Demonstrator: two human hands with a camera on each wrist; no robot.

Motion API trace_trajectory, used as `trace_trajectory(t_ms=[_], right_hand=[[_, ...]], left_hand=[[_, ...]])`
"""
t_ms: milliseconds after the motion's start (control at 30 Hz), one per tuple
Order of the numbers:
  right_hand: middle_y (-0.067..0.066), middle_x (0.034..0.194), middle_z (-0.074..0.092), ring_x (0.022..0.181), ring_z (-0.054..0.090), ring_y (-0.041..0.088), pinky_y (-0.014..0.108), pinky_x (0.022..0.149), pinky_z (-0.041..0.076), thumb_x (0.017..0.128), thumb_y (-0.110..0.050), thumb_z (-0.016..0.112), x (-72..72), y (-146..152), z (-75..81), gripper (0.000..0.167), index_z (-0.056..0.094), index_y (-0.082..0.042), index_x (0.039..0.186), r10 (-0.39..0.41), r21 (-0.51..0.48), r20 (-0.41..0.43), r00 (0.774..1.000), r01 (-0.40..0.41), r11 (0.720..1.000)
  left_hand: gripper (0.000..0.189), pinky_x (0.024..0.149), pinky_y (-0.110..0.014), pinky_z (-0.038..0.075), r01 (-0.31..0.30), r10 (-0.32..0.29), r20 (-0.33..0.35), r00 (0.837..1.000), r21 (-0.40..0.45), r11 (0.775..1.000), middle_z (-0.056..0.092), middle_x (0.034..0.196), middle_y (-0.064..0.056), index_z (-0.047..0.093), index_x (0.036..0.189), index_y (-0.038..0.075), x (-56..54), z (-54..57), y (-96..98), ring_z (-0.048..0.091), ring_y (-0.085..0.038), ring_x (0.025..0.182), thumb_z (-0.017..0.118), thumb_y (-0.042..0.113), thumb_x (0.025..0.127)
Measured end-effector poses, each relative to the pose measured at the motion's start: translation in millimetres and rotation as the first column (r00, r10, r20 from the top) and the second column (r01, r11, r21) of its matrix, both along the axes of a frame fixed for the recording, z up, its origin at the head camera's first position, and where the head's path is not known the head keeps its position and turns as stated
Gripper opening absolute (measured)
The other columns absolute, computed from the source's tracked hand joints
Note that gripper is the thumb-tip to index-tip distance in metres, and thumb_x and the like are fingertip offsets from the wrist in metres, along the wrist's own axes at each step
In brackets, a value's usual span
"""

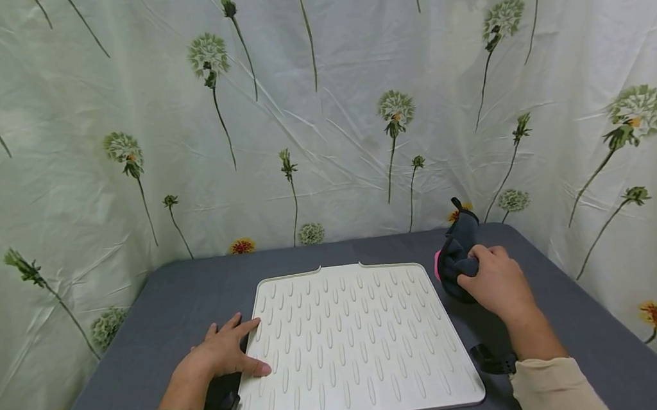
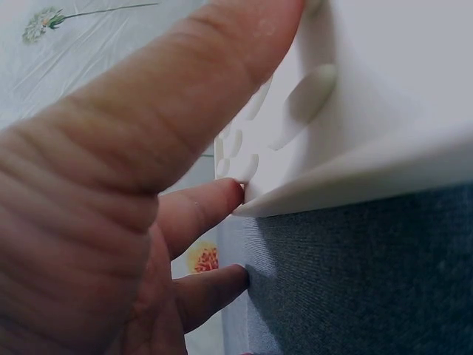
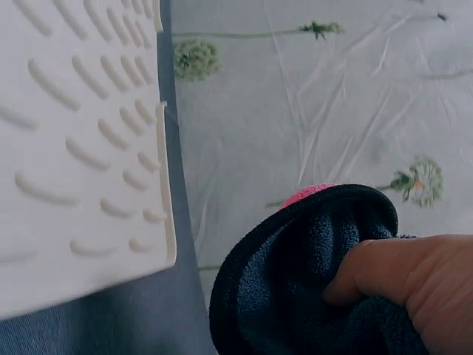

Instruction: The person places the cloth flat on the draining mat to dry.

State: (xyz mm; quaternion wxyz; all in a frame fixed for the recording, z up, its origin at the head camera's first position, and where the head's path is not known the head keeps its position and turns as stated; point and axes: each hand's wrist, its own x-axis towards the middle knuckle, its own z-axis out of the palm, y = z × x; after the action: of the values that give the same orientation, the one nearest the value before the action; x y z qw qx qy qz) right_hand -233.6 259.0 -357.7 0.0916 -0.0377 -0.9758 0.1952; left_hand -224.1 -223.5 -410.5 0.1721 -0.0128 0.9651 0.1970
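Observation:
A white ridged draining tray point(image 1: 351, 345) lies flat on the dark table, its raised oval ribs facing up. My left hand point(image 1: 224, 351) rests at its left edge, fingers spread, with the thumb on the tray's top and a fingertip at the rim. In the left wrist view, the thumb point(image 2: 170, 89) reaches over the tray's side point(image 2: 355, 166). My right hand point(image 1: 499, 281) grips a bunched dark blue cloth point(image 1: 460, 246) beside the tray's far right corner. The cloth has a black border, a hanging loop and a bit of pink showing; in the right wrist view the thumb point(image 3: 399, 277) presses into its folds.
A dark grey cloth covers the table point(image 1: 190, 293). Behind it and along both sides hangs a pale curtain point(image 1: 337, 166) printed with dandelions. Black wrist straps point(image 1: 494, 359) sit below both hands, close to the tray's sides.

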Motion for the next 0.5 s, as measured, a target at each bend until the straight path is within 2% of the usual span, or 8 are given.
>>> trace_trajectory(t_ms=[500], right_hand=[[0.032,0.137,0.049,0.115,0.053,0.055,0.063,0.085,0.052,0.088,-0.022,0.077,8.4,-45.1,-5.0,0.036,0.059,-0.006,0.115,0.114,0.021,-0.036,0.993,-0.113,0.993]], left_hand=[[0.118,0.102,-0.091,0.009,0.007,-0.007,-0.004,1.0,0.0,1.0,0.02,0.165,-0.03,0.044,0.156,0.019,0.0,-2.4,-1.7,0.004,-0.069,0.146,0.094,0.06,0.057]])
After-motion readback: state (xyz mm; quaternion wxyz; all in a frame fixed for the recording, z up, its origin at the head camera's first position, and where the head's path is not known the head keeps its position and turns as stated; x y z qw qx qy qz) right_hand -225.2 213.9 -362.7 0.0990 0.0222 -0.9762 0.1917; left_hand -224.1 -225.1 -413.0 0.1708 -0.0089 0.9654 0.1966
